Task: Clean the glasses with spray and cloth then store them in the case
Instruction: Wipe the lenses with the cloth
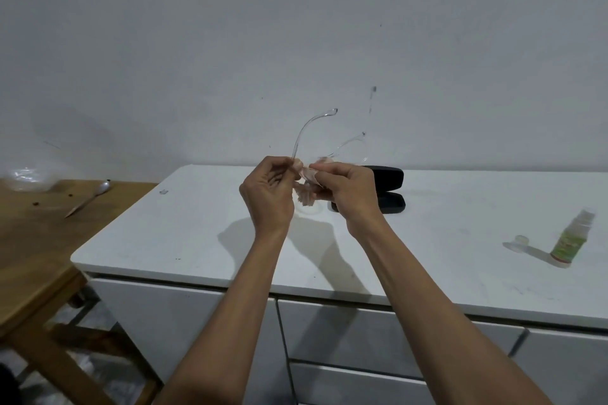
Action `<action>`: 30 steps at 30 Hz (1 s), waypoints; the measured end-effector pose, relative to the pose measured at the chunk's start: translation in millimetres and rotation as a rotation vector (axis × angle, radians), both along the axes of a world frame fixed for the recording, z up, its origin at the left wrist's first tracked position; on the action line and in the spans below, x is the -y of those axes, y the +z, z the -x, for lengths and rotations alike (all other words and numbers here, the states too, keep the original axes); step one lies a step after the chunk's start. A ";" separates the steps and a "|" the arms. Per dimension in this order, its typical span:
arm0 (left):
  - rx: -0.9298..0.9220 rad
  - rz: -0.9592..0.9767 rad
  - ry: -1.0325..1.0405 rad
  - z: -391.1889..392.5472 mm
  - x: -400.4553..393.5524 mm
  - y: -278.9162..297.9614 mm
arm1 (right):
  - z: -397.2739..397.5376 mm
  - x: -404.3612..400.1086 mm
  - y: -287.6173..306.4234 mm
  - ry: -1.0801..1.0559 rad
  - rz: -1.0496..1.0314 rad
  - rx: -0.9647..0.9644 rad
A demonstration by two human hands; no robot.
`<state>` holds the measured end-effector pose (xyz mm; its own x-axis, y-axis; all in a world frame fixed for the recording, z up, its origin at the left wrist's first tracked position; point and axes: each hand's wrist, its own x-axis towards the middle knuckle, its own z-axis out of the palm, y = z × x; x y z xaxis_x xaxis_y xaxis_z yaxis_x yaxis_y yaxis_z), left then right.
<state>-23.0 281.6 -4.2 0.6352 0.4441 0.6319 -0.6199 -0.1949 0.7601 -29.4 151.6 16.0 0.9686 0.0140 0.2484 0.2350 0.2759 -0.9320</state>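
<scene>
Step in hand: wiping. The spraying looks done, judging by the uncapped bottle set aside; storing is not yet begun.
Left hand (268,189): closed in a pinch on the glasses (316,141) at the near end of the frame, where one arm hinges. It holds them up above the cabinet top (197,233).
Right hand (347,189): clenched round a pinkish cloth (307,189), thumb and fingers pressing it onto a lens. Which lens face cannot be told; the clear plastic is hard to read against the wall.
Glasses: clear-framed, held in the air between both hands, arms unfolded and pointing up and away from the person.
Cloth: bunched, its loose end hanging below the hands.
Case (383,187): black, hinged open on the cabinet top just behind the right hand, nothing seen inside it; part is hidden by the hand.
Spray bottle (570,240): green label, standing well apart to the right, with its clear cap (521,242) lying beside it.
Off to the left: wooden table (36,240) with a spoon (88,197) and a clear bag (28,177); not part of the job.
Next move calls for: finishing both lenses, then folding both arms flat. The cloth must be let go or shifted so a hand is free to lower the glasses into the open case.
Risk: fingerprints back on the wiped lens during folding.
</scene>
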 end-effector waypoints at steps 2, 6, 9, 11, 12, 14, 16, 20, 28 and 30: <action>0.003 0.010 0.011 -2.6 -1.6 -1.7 | 0.9 -0.6 -4.8 -0.007 0.014 0.027; 0.006 -0.010 0.037 -6.1 -3.0 -2.5 | 2.4 0.2 -10.4 -0.073 0.084 0.061; 0.002 0.018 0.077 -9.9 -16.4 -3.5 | 2.1 10.4 -11.8 -0.092 0.117 0.057; -0.006 0.005 0.114 -12.6 -29.8 -5.3 | 1.7 19.9 -11.1 -0.089 0.118 0.041; -0.010 -0.012 0.135 -13.5 -37.0 -6.5 | 0.7 24.9 -11.4 -0.087 0.107 0.024; -0.022 -0.050 0.182 -14.8 -52.2 -10.7 | -1.7 35.1 -13.2 -0.080 0.070 0.001; -0.035 -0.097 0.244 -15.6 -69.2 -16.7 | -6.6 44.8 -17.7 -0.084 0.063 0.004; -0.003 -0.194 0.324 -13.1 -103.7 -30.2 | -16.0 59.4 -25.2 -0.158 0.099 0.002; 0.020 -0.515 0.445 -2.6 -150.3 -59.5 | -13.6 65.1 -23.6 -0.130 0.106 0.049; 0.017 -0.555 0.456 0.3 -155.6 -63.5 | -12.8 64.3 -22.7 -0.123 0.120 0.044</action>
